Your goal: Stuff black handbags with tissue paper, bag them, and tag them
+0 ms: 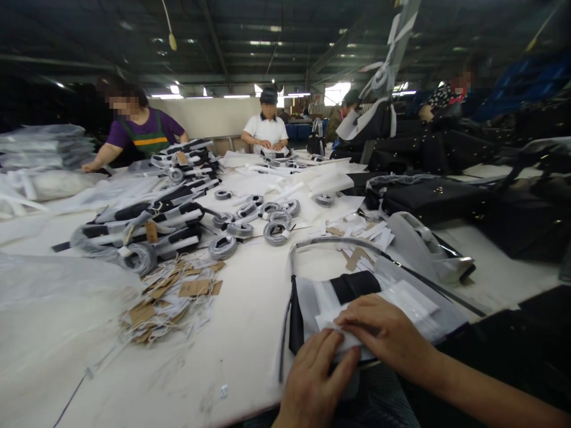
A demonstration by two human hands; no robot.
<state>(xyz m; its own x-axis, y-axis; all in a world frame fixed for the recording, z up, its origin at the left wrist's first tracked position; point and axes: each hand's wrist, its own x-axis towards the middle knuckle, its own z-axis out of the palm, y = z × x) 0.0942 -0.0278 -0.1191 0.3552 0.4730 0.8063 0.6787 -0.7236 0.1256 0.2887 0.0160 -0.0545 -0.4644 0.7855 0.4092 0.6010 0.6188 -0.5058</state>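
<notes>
A black handbag [295,324] lies at the table's front edge, partly covered with white wrapping. My right hand [388,336] is closed, thumb and fingertips drawn together on a thin white sheet [328,318] over the bag. From the near side, my left hand [314,374] rests on the same sheet, fingers stretched out and thumb apart. Just beyond the hands sits a rolled black piece [354,287] with a white band. A wrapped handle [332,241] arches away from the bag. The sheet's part under my fingers is hidden.
Brown and white tags [178,297] with strings lie left of centre. Coiled wrapped straps [276,232] and stacked wrapped bags [147,226] stand further back. Black bags [428,199] pile up at right. Co-workers [267,128] are across the table.
</notes>
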